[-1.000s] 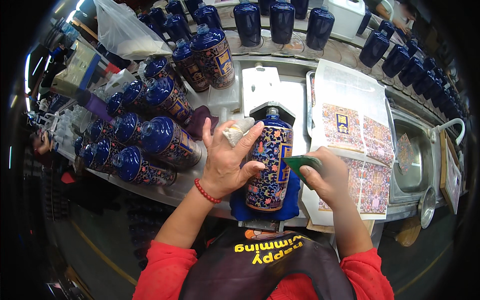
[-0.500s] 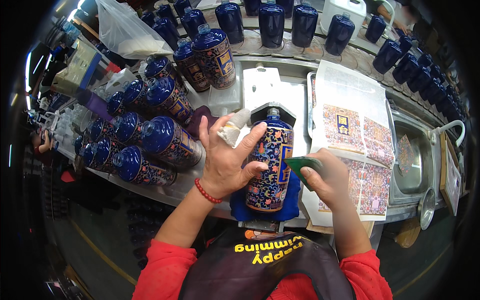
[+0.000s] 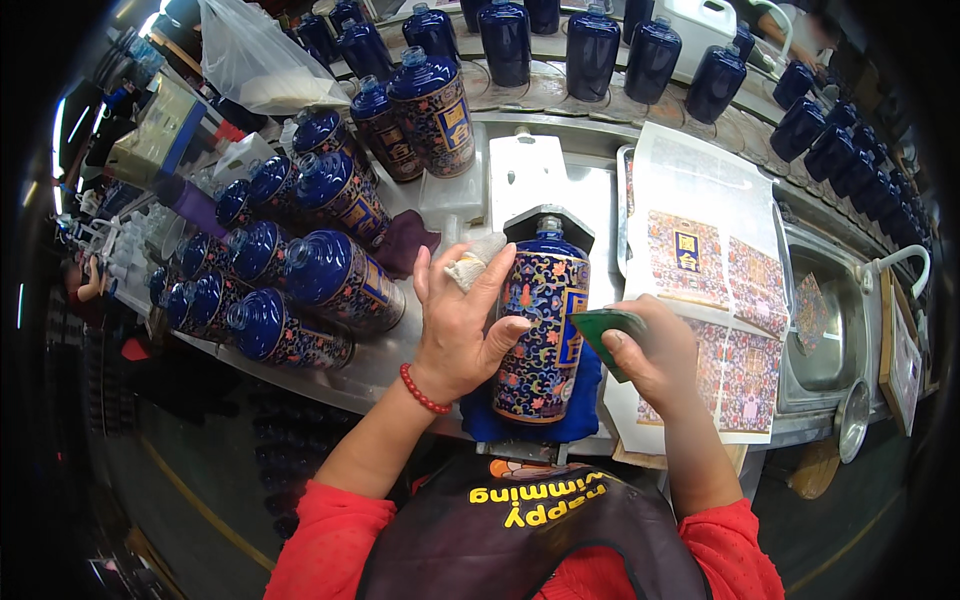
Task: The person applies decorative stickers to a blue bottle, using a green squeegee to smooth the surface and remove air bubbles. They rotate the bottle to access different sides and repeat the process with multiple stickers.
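Observation:
A blue bottle (image 3: pixel 538 345) with a patterned floral wrap lies before me, its neck pointing away, on a blue cloth (image 3: pixel 585 420). Along its left side is my left hand (image 3: pixel 460 320), fingers spread and thumb tip at the wrap; one finger is bound in whitish cloth. Whether that hand presses the glass I cannot tell. My right hand (image 3: pixel 650 355) grips a thin green scraper (image 3: pixel 607 330), whose corner is at the bottle's right side, beside the blue label panel. The fingers beneath the scraper are partly hidden.
Several wrapped bottles (image 3: pixel 340 275) crowd the left of the metal counter. Printed floral sheets (image 3: pixel 690 255) lie at right, beside a sink (image 3: pixel 825 355) with a white tap (image 3: pixel 905 257). Plain blue bottles (image 3: pixel 505 45) line a curved conveyor (image 3: pixel 550 88) behind. A purple cloth (image 3: pixel 408 243) lies near my left hand.
The plain blue bottles on the conveyor have shifted rightward. My left hand's fingers have moved slightly leftward at the bottle's upper end. The right hand and scraper stay nearly in place.

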Tool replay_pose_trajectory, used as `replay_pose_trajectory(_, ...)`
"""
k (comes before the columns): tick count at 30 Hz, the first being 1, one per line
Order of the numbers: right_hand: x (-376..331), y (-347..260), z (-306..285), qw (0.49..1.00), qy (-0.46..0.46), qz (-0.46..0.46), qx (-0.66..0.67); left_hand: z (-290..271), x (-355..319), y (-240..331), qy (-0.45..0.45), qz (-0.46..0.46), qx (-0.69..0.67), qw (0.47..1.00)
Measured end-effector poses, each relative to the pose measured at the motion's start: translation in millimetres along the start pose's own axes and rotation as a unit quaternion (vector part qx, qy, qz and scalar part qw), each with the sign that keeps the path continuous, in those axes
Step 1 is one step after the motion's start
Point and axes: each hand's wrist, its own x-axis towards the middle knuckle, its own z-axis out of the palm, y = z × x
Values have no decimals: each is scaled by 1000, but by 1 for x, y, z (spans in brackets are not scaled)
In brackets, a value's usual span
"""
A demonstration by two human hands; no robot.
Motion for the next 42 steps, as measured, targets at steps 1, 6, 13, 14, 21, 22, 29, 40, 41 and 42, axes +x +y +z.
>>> replay_pose_trajectory(1,0,0,0,1000,0,-1,8,0,0,0,1,3,4,1000)
replay_pose_trajectory(6,-2,1,-1,999,-18,39,3,-2,4,3,13,17,3,1000)
replay_pose_trajectory(13,-2,1,-1,999,-14,29,-1,-4,5,0,26,25,49,998)
replay_pose_trajectory(14,-1,1,0,1000,-7,13,0,-5,4,-1,32,19,47,998)
replay_pose_trajectory(21,-3,4,1,1000,3,11,2,0,0,1,19,0,18,1000)
replay_pose_trajectory(22,-3,5,1,1000,2,14,14,1,0,2,22,1,10,1000)
replay_pose_trajectory(29,-2,4,1,1000,3,8,7,1,1,4,29,-8,-59,998)
replay_pose_trajectory(40,-10,18,1,1000,5,13,14,2,2,7,29,4,-47,998)
replay_pose_trajectory(41,-9,17,1,1000,6,14,17,2,2,7,24,12,-31,999)
replay_pose_trajectory(42,-8,15,1,1000,4,12,5,2,2,6,27,3,-33,999)
